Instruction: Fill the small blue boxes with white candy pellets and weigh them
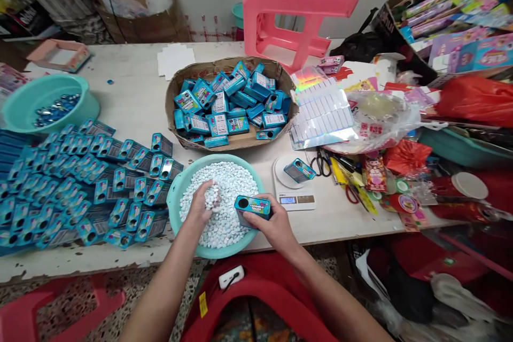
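Observation:
My left hand [201, 204] is cupped around a small heap of white candies, just above the teal basin [173, 204]. White pellet candies [228, 184] fill that basin. A blue candy tin [252, 205] with a dark round hole in its top is gripped in my right hand [276, 220], over the basin's right side. Another blue tin [299, 170] lies on the small white digital scale [298, 200], right of the basin. Left of the basin, several similar tins [120, 179] stand in rows, many showing the same dark hole.
Behind the basin, a cut-down cardboard box [180, 141] holds several blue tins. A second teal basin [86, 99] with small shiny blue pieces is at far left. Scissors [320, 163], sticker sheets [320, 112] and wrapped goods crowd the right. A pink stool [256, 5] rests at the back.

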A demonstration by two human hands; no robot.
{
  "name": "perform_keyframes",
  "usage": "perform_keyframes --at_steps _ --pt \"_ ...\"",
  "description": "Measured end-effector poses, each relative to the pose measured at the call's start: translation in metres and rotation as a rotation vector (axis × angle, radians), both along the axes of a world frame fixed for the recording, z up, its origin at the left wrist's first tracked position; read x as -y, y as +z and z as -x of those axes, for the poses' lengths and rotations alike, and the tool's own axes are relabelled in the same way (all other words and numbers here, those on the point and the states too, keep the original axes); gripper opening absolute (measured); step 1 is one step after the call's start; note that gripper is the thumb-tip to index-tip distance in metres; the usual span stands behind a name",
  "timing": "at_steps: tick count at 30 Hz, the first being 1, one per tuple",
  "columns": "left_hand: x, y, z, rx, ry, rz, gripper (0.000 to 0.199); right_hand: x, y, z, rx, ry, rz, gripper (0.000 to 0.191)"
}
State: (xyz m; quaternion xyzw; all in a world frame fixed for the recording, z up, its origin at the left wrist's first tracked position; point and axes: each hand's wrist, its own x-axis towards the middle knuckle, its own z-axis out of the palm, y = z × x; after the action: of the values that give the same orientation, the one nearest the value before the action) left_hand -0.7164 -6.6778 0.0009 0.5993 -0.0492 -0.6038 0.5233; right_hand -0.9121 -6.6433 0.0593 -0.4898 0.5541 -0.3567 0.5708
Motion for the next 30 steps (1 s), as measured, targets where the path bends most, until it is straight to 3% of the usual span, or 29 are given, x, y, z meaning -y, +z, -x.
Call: perform_keyframes --at_steps 5,8,12,17,25,30 --pt "-0.007 0.059 0.008 -0.194 0.030 0.187 0.022 0.004 0.002 -0.020 -0.276 0.130 0.363 0.031" --pt "-0.012 0.077 0.014 -0.131 0.104 0.346 0.018 0.005 0.001 -0.034 -0.332 0.213 0.489 0.029" --pt "-0.016 0.080 0.014 -0.013 0.166 0.463 0.017 0.004 0.002 -0.048 -0.363 0.226 0.532 0.030" --pt "-0.016 0.082 0.008 0.037 0.206 0.459 0.024 0.003 0.007 -0.060 -0.400 0.285 0.556 0.028" --pt "-0.017 0.082 0.005 0.017 0.214 0.493 0.040 0.000 0.014 -0.059 -0.383 0.198 0.517 0.032" --pt "-0.024 0.089 0.006 -0.027 0.150 0.461 0.030 -0.012 0.023 -0.059 -0.403 0.216 0.489 0.034"
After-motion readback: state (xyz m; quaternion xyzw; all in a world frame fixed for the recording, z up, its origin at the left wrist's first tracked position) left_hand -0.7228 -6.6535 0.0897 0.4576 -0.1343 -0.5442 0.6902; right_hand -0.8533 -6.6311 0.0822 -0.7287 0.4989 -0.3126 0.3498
